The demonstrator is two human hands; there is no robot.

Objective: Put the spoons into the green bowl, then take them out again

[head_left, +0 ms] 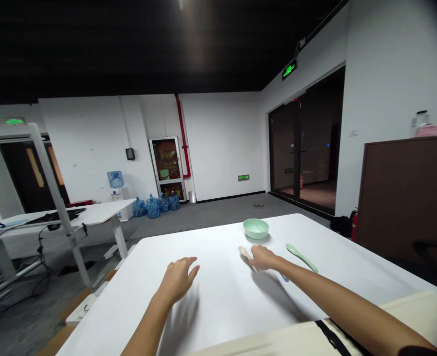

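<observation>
My right hand (263, 257) lies on the white table (218, 296) with its fingers closed around a pale cream spoon (245, 253), whose bowl sticks out to the left. A blue tip (284, 278) peeks out below my forearm. A mint-green bowl (256, 228) stands just beyond that hand, and a mint-green spoon (302, 257) lies to its right. My left hand (179, 280) hovers low over the table's middle left, fingers loosely extended and holding nothing.
A second white desk (73, 215) with cables and a metal frame stands at the left. Blue water jugs (153, 205) and a dispenser sit by the far wall. A brown cabinet (407, 198) rises at the right. Grey floor lies between.
</observation>
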